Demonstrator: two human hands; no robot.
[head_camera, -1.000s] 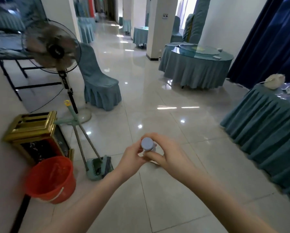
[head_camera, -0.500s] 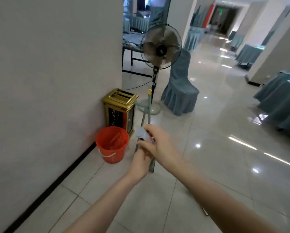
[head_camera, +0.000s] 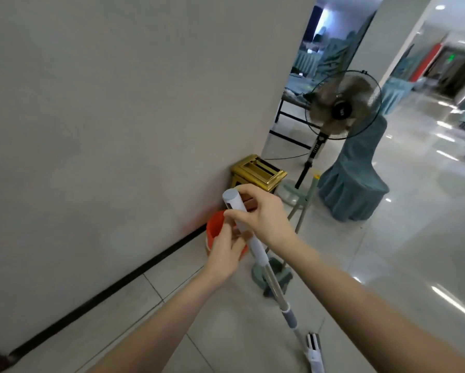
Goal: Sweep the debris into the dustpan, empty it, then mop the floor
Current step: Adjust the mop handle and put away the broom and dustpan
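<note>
Both hands hold the mop handle (head_camera: pixel 260 255) near its grey-capped top: the right hand (head_camera: pixel 266 214) curls round it from the far side, and the left hand (head_camera: pixel 226 251) pinches it just below. The mop head (head_camera: pixel 313 348) is cut off at the near edge. The orange bucket (head_camera: pixel 213 232) by the wall (head_camera: pixel 118 130) is mostly hidden behind the left hand, and the green dustpan (head_camera: pixel 256 275) sits partly behind the handle. A far green sign (head_camera: pixel 452 57) is too blurred to read
</note>
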